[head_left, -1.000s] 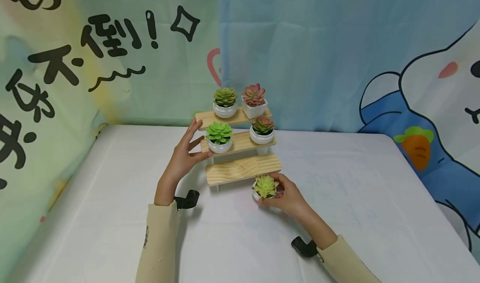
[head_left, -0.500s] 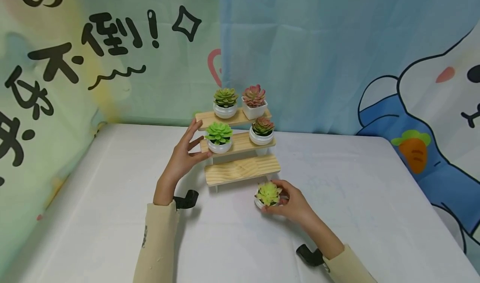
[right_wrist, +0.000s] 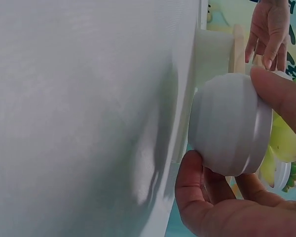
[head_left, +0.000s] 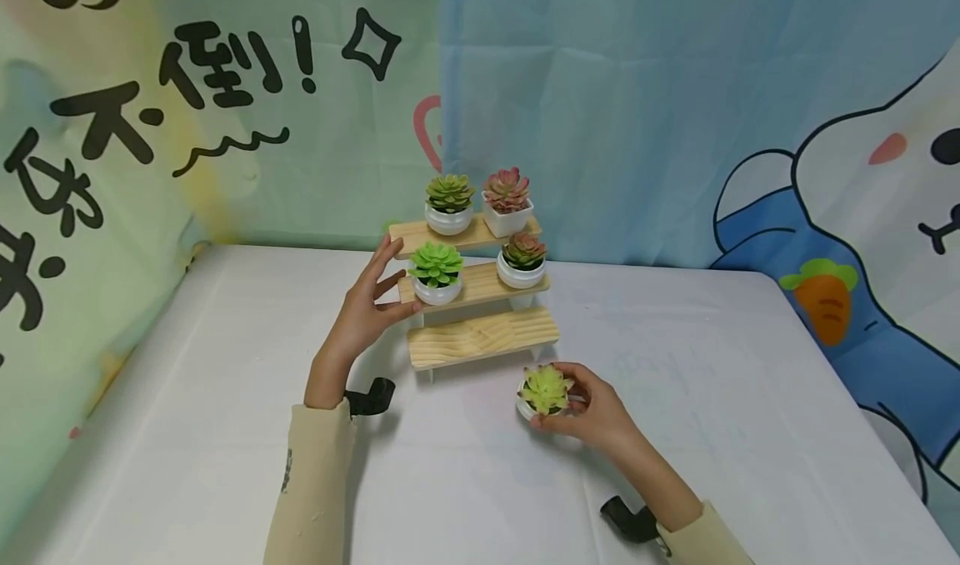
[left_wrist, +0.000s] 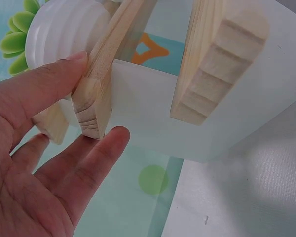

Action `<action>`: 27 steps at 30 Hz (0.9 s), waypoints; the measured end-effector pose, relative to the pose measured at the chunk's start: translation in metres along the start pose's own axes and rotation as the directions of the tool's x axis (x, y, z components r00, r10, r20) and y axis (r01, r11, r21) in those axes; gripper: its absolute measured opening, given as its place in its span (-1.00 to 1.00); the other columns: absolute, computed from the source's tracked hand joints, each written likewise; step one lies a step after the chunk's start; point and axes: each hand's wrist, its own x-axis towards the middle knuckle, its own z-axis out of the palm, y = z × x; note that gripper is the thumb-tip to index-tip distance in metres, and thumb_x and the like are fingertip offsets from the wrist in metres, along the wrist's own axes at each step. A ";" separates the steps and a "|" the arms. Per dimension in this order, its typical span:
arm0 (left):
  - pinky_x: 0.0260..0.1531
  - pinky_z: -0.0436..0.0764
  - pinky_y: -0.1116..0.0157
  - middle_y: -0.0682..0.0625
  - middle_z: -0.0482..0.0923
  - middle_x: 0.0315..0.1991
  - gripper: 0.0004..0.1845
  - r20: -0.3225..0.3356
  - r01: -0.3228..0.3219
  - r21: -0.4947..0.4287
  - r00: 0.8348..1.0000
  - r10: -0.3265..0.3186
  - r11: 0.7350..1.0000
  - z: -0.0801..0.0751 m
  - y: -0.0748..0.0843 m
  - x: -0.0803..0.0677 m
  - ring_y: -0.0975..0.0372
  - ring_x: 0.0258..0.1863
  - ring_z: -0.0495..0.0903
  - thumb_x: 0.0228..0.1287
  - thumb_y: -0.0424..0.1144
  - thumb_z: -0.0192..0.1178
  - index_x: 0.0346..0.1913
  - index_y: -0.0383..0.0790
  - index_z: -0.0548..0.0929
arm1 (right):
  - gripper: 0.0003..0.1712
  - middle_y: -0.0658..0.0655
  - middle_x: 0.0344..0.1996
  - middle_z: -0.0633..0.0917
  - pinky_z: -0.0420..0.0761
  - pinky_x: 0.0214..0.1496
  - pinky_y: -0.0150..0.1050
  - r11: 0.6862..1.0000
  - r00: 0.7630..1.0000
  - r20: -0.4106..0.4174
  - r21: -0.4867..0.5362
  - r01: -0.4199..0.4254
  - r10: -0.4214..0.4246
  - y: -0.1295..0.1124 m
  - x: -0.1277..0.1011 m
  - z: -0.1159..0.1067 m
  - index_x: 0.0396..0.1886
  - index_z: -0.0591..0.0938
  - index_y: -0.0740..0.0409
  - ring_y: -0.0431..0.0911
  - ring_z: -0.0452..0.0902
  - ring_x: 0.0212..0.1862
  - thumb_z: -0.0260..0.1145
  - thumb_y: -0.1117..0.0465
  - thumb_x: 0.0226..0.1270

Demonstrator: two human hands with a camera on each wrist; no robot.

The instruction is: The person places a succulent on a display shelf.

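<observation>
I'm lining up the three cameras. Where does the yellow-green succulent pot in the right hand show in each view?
Head: yellow-green succulent pot, lower centre, in front of the wooden stand.
Left wrist: not in view.
Right wrist: right of centre, its white base facing the camera.
Shared landmark: the wooden stand.

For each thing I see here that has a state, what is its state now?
Yellow-green succulent pot: upright, held by the right hand, in front of the shelf.
Wooden shelf: standing; bottom step bare, four pots on the upper steps.
Left hand: fingers straight, touching the middle step's end.
</observation>
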 end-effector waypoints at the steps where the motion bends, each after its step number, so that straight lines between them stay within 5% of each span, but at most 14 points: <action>1: 0.15 0.53 -0.04 -0.01 -0.29 0.59 -0.04 -0.001 0.000 0.000 1.000 0.000 1.000 0.000 0.000 0.000 -0.14 0.40 0.25 0.19 -0.55 0.30 0.56 -0.15 0.03 | -0.13 0.28 0.12 0.53 0.55 -0.02 -0.27 1.000 1.000 0.001 0.003 -0.001 0.001 -0.001 0.000 0.000 0.29 0.40 0.33 -0.04 0.45 -0.05 0.60 0.27 -0.03; 14: 0.14 0.54 -0.04 0.00 -0.29 0.59 -0.04 -0.005 -0.006 -0.005 1.000 0.006 1.000 -0.003 -0.002 0.001 -0.14 0.40 0.25 0.18 -0.55 0.30 0.56 -0.13 0.04 | -0.11 0.27 0.17 0.48 0.50 0.18 -0.11 0.998 1.000 -0.007 0.066 0.011 -0.011 -0.011 0.005 0.003 0.36 0.34 0.32 0.04 0.45 0.10 0.56 0.24 0.05; 22: 0.15 0.54 -0.02 0.03 -0.29 0.59 -0.04 -0.006 0.001 -0.002 1.000 -0.001 1.000 -0.006 -0.003 0.000 -0.13 0.40 0.24 0.19 -0.54 0.30 0.57 -0.09 0.03 | -0.16 0.25 0.10 0.50 0.51 0.04 -0.45 0.989 0.996 -0.051 0.124 0.085 -0.079 -0.024 0.014 0.011 0.32 0.39 0.31 -0.02 0.44 0.07 0.55 0.31 0.03; 27: 0.16 0.54 -0.01 0.06 -0.29 0.59 -0.04 0.005 0.004 -0.017 1.000 -0.004 1.000 -0.003 -0.006 0.002 -0.13 0.41 0.24 0.20 -0.51 0.31 0.57 -0.07 0.03 | -0.18 0.24 0.15 0.50 0.49 0.17 -0.24 0.985 0.991 -0.076 0.121 0.122 -0.113 -0.031 0.025 0.016 0.33 0.40 0.26 0.00 0.44 0.09 0.54 0.30 0.06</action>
